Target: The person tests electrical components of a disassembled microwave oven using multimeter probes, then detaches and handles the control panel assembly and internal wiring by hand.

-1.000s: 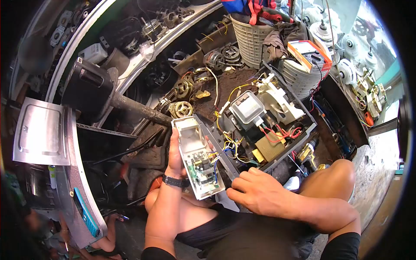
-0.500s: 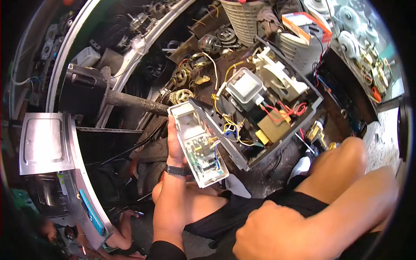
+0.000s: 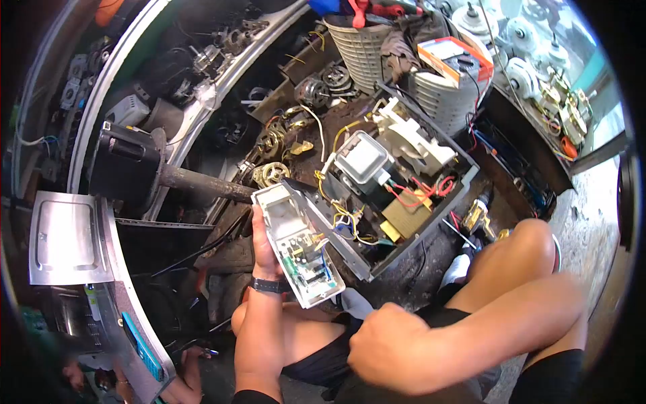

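My left hand (image 3: 264,246), with a dark strap at its wrist, is wrapped round the left edge of a white control panel (image 3: 298,246). The panel's open back faces up, showing a green circuit board (image 3: 307,259) with wires. Beside it, an opened microwave oven chassis (image 3: 420,246) holds a metal-cased part (image 3: 363,158), a yellow-brown transformer (image 3: 407,215), red and yellow wires and a white plastic fan housing (image 3: 410,138). My right hand (image 3: 387,347) is closed above my lap, apart from the panel. Its fingertips are hidden beneath it, as is anything in them.
A hammer with a black head (image 3: 124,158) points its handle toward the panel. Metal motor parts (image 3: 272,174) lie behind the chassis. Baskets (image 3: 360,54) and an orange-white box (image 3: 454,57) stand at the back. Another person's hand (image 3: 195,353) shows at lower left.
The view has shifted, moving the scene left and down in the picture. My right hand has risen slightly relative to the scene. My left hand still holds the control panel beside the chassis.
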Motion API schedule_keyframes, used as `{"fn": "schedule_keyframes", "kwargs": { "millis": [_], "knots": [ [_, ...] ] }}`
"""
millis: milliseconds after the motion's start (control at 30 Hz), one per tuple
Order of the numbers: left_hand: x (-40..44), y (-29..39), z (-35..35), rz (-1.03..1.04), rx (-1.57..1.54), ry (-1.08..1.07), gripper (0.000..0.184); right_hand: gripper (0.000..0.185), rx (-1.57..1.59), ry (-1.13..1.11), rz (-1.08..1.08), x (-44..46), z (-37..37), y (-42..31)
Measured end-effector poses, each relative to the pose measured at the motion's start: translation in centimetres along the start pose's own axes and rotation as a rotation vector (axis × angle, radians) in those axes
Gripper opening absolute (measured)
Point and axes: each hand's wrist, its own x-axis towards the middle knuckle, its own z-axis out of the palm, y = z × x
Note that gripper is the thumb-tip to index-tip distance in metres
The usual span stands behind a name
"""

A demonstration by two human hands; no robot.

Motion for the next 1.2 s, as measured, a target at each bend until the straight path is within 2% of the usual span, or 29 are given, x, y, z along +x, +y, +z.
{"fn": "schedule_keyframes", "kwargs": {
  "millis": [67, 100, 167, 200, 267, 367, 533, 633, 767, 900, 1100, 1167, 1200],
  "knots": [
    [0.0, -0.1, -0.2, 0.010, 0.001, -0.031, 0.090, 0.023, 0.007, 0.098, -0.010, 0.7, 1.8, 2.9],
    [0.0, -0.1, -0.2, 0.007, -0.011, -0.037, 0.090, 0.021, -0.039, 0.246, -0.028, 1.4, 3.8, 4.4],
    [-0.1, 0.0, 0.3, 0.018, 0.005, -0.046, 0.091, 0.015, -0.046, 0.357, -0.016, 2.0, 5.5, 6.1],
    [-0.4, 0.1, 1.0, 0.002, 0.018, -0.004, 0.089, 0.015, -0.047, 0.357, -0.013, 2.2, 5.8, 6.8],
    [-0.3, 0.3, 1.5, -0.006, 0.034, 0.041, 0.090, 0.017, -0.025, 0.501, -0.097, 2.0, 5.3, 8.1],
    [-0.5, 0.2, 1.1, 0.030, 0.039, 0.035, 0.087, 0.016, 0.131, 0.526, -0.159, 1.7, 4.7, 9.2],
    [-0.9, 0.2, 0.4, 0.067, 0.044, 0.017, 0.084, 0.017, 0.142, 0.504, -0.188, 1.4, 4.9, 9.9],
    [-1.0, 0.0, 0.1, 0.065, 0.038, 0.032, 0.087, 0.014, 0.157, 0.589, -0.209, 1.6, 5.7, 10.0],
    [-1.2, 0.1, -0.5, 0.076, 0.087, 0.052, 0.085, 0.014, 0.133, 0.547, -0.201, 1.8, 5.7, 10.1],
    [-1.7, 0.2, -0.3, 0.075, 0.109, 0.098, 0.076, 0.020, 0.144, 0.469, -0.199, 1.5, 5.3, 10.1],
    [-2.1, 0.5, 0.1, 0.072, 0.121, 0.125, 0.075, 0.023, 0.268, 0.359, -0.220, -0.1, 3.3, 10.8],
    [-2.1, 0.4, 0.0, 0.075, 0.118, 0.134, 0.075, 0.023, 0.274, 0.582, -0.217, -1.0, 2.4, 12.0],
    [-2.0, 0.2, -0.4, 0.065, 0.115, 0.140, 0.075, 0.022, 0.195, 0.692, -0.140, -1.3, 1.8, 12.4]
  ]
}}
